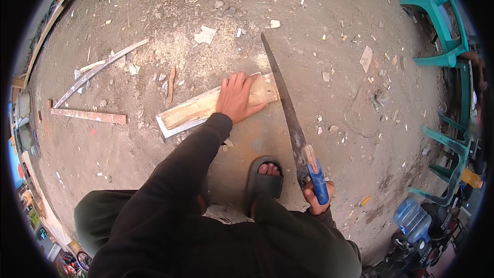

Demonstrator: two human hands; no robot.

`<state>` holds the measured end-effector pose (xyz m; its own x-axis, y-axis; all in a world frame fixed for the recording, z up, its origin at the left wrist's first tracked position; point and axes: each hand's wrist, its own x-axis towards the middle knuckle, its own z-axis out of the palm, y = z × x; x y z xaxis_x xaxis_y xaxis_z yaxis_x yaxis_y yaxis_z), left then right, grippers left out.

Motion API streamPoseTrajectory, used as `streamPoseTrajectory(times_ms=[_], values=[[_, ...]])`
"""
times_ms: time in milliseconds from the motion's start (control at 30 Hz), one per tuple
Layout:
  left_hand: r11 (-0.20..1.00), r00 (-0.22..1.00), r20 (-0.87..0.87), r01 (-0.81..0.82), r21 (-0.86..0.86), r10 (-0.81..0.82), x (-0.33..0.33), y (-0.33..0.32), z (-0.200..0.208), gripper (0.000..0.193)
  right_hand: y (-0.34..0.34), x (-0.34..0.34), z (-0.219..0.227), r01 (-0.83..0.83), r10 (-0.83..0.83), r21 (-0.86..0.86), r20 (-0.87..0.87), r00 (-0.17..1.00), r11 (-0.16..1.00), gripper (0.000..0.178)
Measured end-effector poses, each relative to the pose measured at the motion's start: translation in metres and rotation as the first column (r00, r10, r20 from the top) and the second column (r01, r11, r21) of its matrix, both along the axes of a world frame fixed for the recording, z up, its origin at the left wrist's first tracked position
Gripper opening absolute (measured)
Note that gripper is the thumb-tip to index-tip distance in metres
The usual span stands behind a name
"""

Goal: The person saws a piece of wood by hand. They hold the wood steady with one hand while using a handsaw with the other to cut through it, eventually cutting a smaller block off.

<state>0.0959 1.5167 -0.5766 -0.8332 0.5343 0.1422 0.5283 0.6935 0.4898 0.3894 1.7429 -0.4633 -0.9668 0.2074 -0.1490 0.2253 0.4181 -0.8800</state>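
Note:
A short wooden board (191,110) lies slantwise on the dirt ground, with a white piece (177,129) showing along its near edge. My left hand (237,97) grips the board close to its right end, fingers over the far edge and thumb stretched along the near side. In my right hand (320,200) is a handsaw (286,104), held by its blue and wooden handle. Its long dark blade points away from me, running right beside the board's right end. Whether the teeth touch the wood cannot be made out.
Two narrow wooden strips (98,73) (90,116) meet at an angle on the left. Sawdust (193,64) and scraps litter the ground. Teal plastic chairs (437,20) and a blue water jug (413,220) stand at right. My sandalled foot (265,177) is near the board.

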Motion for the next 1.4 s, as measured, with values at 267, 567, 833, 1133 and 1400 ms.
streamPoseTrajectory(times_ms=[267,567,833,1133,1400], values=[[1.0,0.999,0.039,-0.019,0.009,0.018,0.002,-0.015,-0.001,0.079,-0.001,0.036,0.034,-0.011,0.053,0.505,-0.07,0.996,0.863,0.027],[0.773,0.862,0.105,0.494,-0.399,-0.496,-0.048,-0.081,0.052,0.121,-0.002,0.014,-0.072,-0.001,-0.097,0.827,0.067,0.993,0.562,0.045],[0.834,0.867,0.103,0.498,-0.24,-0.488,-0.042,-0.089,0.05,0.128,0.084,-0.284,0.139,-0.812,0.119,0.534,0.813,0.57,0.235,0.053],[0.848,0.893,0.259,0.436,-0.301,-0.367,-0.039,-0.077,0.037,0.115,0.128,-0.564,0.11,-0.704,0.272,0.692,0.655,0.705,0.16,0.038],[0.909,0.793,0.548,0.395,-0.13,-0.266,-0.044,-0.125,0.093,0.107,0.186,-0.775,-0.003,-0.411,0.452,0.908,0.333,0.827,0.084,0.088]])
